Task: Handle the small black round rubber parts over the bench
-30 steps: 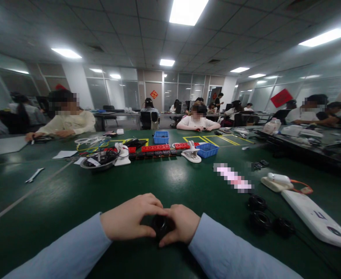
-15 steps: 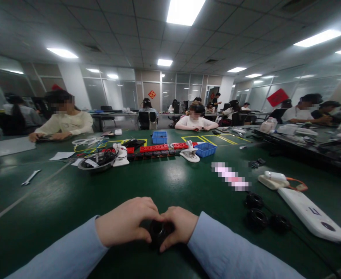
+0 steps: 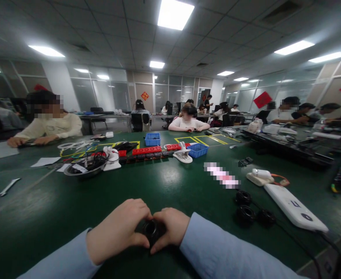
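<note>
A black ring-shaped part (image 3: 151, 228) is held low in the middle of the head view, close above the green table (image 3: 170, 193). My left hand (image 3: 119, 228) grips it from the left, fingers over the far side and thumb at the near side. From the right, my right hand (image 3: 170, 228) has its fingers and thumb curved round the same part. The fingertips of both hands nearly meet. More black rings (image 3: 246, 214) on a black cable lie to the right, beside a white power bank (image 3: 296, 207).
Across the table stand red power strips (image 3: 147, 151), a white clamp (image 3: 183, 153), blue bins (image 3: 153, 139) and a metal bowl (image 3: 84, 170) of cables. A wrench (image 3: 8, 187) lies at left. A person (image 3: 189, 122) sits opposite, another (image 3: 48, 128) at far left.
The view has turned slightly right, so the table items appear further left. Both hands still hold the black ring part, which now shows its round opening more plainly.
</note>
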The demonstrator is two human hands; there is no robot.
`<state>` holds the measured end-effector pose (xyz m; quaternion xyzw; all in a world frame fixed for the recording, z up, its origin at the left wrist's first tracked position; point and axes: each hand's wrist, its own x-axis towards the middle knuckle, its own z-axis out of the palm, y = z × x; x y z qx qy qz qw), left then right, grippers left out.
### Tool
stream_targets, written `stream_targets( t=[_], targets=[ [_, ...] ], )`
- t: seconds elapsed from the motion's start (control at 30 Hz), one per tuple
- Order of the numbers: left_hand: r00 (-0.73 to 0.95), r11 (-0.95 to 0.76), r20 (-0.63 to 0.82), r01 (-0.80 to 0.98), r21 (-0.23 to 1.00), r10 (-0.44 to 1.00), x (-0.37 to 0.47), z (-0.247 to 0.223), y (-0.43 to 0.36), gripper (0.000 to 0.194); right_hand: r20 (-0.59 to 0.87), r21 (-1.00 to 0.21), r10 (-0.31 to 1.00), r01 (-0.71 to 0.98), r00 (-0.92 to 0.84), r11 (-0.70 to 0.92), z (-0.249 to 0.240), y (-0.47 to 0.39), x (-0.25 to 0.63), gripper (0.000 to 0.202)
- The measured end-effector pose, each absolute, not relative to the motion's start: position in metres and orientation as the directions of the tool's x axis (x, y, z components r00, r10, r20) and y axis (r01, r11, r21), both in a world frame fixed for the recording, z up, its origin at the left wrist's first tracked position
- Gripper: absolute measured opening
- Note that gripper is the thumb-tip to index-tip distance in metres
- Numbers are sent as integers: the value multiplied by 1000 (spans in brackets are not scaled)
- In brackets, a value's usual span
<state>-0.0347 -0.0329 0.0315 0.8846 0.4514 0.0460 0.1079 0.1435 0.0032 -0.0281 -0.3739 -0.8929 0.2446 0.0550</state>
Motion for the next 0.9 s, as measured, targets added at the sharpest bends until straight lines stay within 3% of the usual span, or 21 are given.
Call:
stream_targets(
  t=[0.3, 0.5, 0.67, 0.8, 0.9],
  targets=[
    [414, -422, 108, 903, 74, 904, -16, 25, -39, 30, -22, -351, 793, 747, -609, 565, -27, 2, 143, 61],
    [384, -389, 172, 921, -2, 907, -16, 16, -37, 40, -20, -301, 807, 774, -590, 558, -23, 2, 143, 61],
    [459, -473, 120, 867, 157, 880, -30, 21, -30, 40, -60, -388, 786, 740, -616, 550, -24, 4, 145, 61],
    [644, -592, -28, 718, 366, 764, -39, 30, -29, 40, -90, -470, 693, 644, -715, 604, -27, 9, 148, 61],
    [693, -584, -127, 680, 444, 710, -44, 34, -28, 40, -85, -499, 612, 565, -786, 657, -27, 11, 151, 63]
  ],
)
